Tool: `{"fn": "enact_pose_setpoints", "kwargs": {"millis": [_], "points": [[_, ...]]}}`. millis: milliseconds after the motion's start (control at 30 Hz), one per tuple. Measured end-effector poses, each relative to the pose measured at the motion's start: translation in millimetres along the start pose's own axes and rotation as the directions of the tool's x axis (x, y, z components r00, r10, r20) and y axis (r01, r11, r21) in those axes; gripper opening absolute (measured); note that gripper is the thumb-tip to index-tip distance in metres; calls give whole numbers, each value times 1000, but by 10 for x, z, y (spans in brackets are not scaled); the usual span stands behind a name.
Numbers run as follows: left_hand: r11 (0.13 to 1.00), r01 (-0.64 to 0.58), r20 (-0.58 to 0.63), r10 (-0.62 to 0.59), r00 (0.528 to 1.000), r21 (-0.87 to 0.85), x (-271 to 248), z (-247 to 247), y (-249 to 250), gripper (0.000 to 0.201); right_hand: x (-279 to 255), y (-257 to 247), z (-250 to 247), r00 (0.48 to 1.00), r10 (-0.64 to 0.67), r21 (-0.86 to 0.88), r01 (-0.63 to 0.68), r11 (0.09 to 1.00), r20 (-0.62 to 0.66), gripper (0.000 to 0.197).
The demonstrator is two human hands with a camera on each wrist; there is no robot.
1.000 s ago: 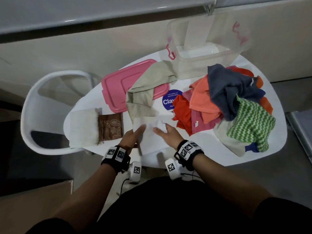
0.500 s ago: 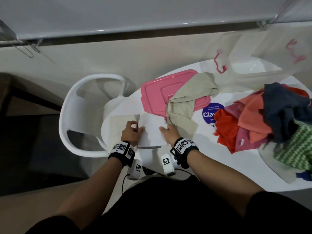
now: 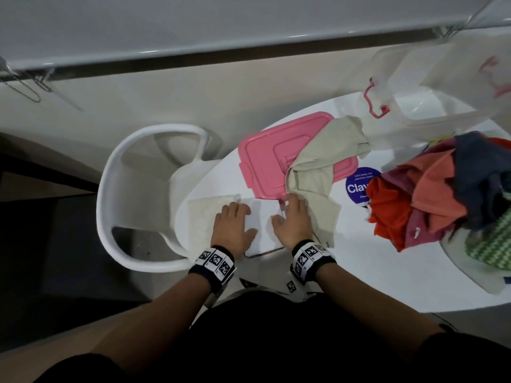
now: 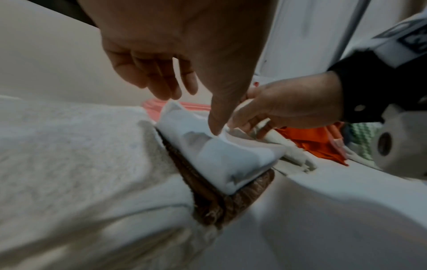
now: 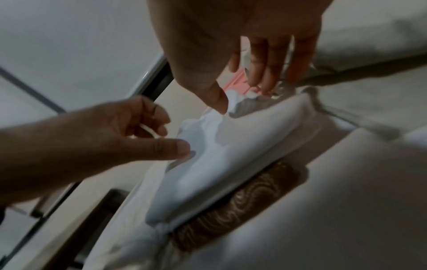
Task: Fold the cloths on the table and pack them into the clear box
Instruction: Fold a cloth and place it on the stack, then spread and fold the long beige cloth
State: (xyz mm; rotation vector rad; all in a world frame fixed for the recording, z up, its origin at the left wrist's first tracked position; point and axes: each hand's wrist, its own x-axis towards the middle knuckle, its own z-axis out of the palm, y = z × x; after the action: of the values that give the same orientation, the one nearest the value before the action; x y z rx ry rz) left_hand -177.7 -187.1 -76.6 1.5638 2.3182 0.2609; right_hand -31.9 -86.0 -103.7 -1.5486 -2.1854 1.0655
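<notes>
Stack at the near left edge of the worktop (image 3: 359,272): we count three folded pieces. A cream towel (image 3: 204,217) lies flat on the left; a brown patterned cloth (image 4: 231,201) sits just beside it, and a folded white cloth (image 4: 219,155) rests on top of the brown one.

Left hand (image 3: 232,225) and right hand (image 3: 293,222) are both over the white cloth, fingers extended and relaxed. In the wrist views only the thumb tips touch the fabric; neither hand is gripping anything.

Clear box (image 3: 442,106) stands at the far right of the worktop; as far as we can see, no cloth is inside. Its pink lid (image 3: 273,158) lies off, partly under an unfolded beige cloth (image 3: 318,189). A mixed pile of cloths (image 3: 442,189) is unfolded to the right.

Estimate: early stage. Most of the folding and all of the packing are still to do.
</notes>
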Motion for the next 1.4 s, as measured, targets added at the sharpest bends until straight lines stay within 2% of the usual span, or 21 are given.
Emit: {"fn": "enact_pose_setpoints", "kwargs": {"millis": [67,133,200,267,300,367,433,467,533,567,633,667,700,733,833,1000,1100,1200,1267,1333,1400], "points": [[990,-127,131,119,984,54,-18,55,36,55,-30,62,-33,978,-121,-100,139,985,170,36],[985,-164,262,143,954,59,-25,148,21,59,-66,104,-58,894,-85,-145,165,976,440,30],[990,-134,314,118,942,32,-5,206,-2,58,-58,162,-74,843,-42,-151,145,978,537,26],[994,-104,305,91,948,27,2,231,38,57,-21,200,-123,867,-37,-96,97,991,496,24],[993,-109,282,92,955,46,-12,235,81,56,-4,217,-164,910,-58,-62,92,994,411,25],[984,-150,196,130,972,96,-59,232,188,53,25,287,-286,986,-118,-87,129,988,118,28],[978,-179,152,162,975,109,-129,252,271,45,74,354,-477,984,-138,-215,113,970,-109,45],[978,-184,167,167,972,94,-154,270,297,42,108,387,-593,983,-115,-263,74,962,-142,58],[991,-135,218,127,968,20,-163,307,311,36,220,485,-792,999,17,-326,-30,945,-42,77],[995,-95,227,95,969,-12,-142,315,324,34,270,539,-878,994,87,-376,-57,925,63,75],[999,-24,201,32,979,-44,-74,303,395,33,332,667,-987,954,172,-408,-60,911,244,48],[999,0,181,10,984,-52,-39,280,459,33,333,713,-1034,948,177,-345,-78,935,264,26],[999,4,156,4,988,-49,-2,255,535,33,319,750,-1074,950,169,-240,-106,965,261,21],[999,-11,124,17,992,-43,32,237,614,33,298,768,-1111,957,160,-127,-132,983,242,31],[991,-86,58,92,994,-103,104,164,888,37,239,711,-1263,976,133,202,-167,965,175,38],[939,-206,-104,184,977,-276,327,-2,1357,68,170,441,-1804,991,1,371,-51,927,136,36],[881,-307,-185,255,949,-360,510,-215,1731,80,80,196,-2275,995,-28,493,-25,870,99,20],[837,-372,-166,332,928,-402,669,-363,2088,85,5,26,-2706,991,-122,599,63,798,59,13],[834,-413,-125,396,910,-367,757,-393,2291,75,-39,-17,-2959,979,-188,615,104,782,74,16],[823,-444,-82,446,891,-354,805,-414,2479,51,-100,-44,-3215,963,-258,571,172,803,72,18],[800,-393,-55,415,908,-453,777,-492,2666,40,-146,-39,-3478,952,-306,511,256,820,15,20]]}}
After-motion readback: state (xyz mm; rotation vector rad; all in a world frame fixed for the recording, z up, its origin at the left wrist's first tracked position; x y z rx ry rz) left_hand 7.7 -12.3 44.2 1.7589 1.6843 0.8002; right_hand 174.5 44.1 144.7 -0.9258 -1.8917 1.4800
